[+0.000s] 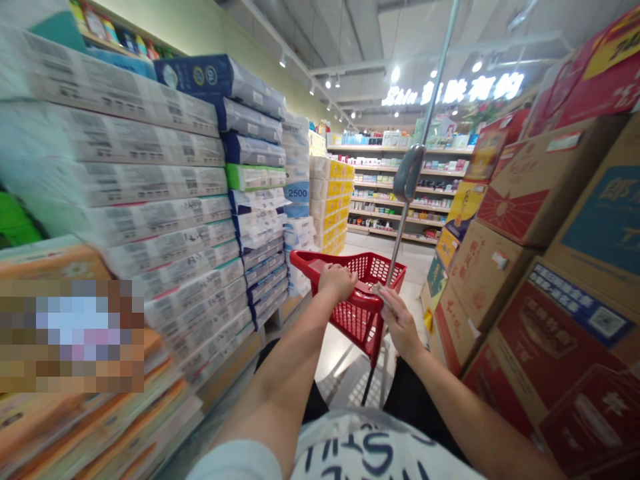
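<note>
A red plastic wheeled shopping basket [350,317] with lattice sides stands in front of me, its handle bar facing me. My left hand [339,281] is closed over the left part of that bar. At the bar's right end is my right hand [399,319], its fingers fairly straight, pointing up and left, and touching or very close to the bar. Whether something small is between its thumb and fingers, I cannot make out. A thin metal pole [400,233] with a grey grip rises at a slant from the basket, just beyond my right fingers.
Tall stacks of wrapped paper packs [165,177] line the left side, with orange packs [115,413] nearer me. Printed cardboard cartons [500,267] are piled close on the right. A pale floor aisle runs between them to shelves [385,183] of small goods.
</note>
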A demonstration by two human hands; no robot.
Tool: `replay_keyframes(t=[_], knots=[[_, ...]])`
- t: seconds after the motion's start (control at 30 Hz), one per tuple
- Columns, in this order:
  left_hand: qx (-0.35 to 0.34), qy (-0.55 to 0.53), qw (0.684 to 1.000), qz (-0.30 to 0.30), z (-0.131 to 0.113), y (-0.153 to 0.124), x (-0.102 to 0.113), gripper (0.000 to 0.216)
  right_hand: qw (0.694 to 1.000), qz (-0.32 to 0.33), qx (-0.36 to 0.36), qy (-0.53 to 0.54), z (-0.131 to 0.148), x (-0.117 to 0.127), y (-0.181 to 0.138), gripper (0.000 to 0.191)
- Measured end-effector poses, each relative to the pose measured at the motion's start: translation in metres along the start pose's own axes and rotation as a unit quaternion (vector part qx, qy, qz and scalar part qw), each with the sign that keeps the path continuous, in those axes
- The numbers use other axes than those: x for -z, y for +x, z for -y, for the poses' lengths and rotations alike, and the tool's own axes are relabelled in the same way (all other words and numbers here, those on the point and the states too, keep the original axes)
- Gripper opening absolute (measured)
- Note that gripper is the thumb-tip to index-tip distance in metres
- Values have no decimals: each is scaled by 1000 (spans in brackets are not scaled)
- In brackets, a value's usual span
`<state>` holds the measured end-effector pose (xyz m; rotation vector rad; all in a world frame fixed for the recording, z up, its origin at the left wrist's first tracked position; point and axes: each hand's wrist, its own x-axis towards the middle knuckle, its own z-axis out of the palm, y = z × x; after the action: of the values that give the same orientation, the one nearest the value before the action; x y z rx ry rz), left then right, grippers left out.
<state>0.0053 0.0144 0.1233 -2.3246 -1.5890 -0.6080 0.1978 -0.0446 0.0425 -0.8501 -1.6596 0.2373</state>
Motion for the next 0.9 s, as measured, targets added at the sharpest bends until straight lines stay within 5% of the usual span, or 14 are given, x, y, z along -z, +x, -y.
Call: replay_keyframes(t=[0.13, 0.4, 0.5, 0.63, 0.9], knots=[[-13, 9, 1000, 4, 5, 0, 4, 50, 1000, -6, 3, -13, 7, -9, -5, 36], [-52, 39, 998, 17, 12, -4, 9, 47, 990, 90, -9, -113, 47, -15, 39, 36], [-36, 40, 998, 16, 10, -4, 9, 46, 964, 144, -39, -220, 60, -26, 51, 31], [-25, 27, 999, 3, 9, -6, 10, 46, 912, 214, 27, -348, 84, -44, 58, 19], [51, -18, 997, -61, 10, -10, 5, 46, 953, 92, 159, -240, 47, -25, 24, 45]])
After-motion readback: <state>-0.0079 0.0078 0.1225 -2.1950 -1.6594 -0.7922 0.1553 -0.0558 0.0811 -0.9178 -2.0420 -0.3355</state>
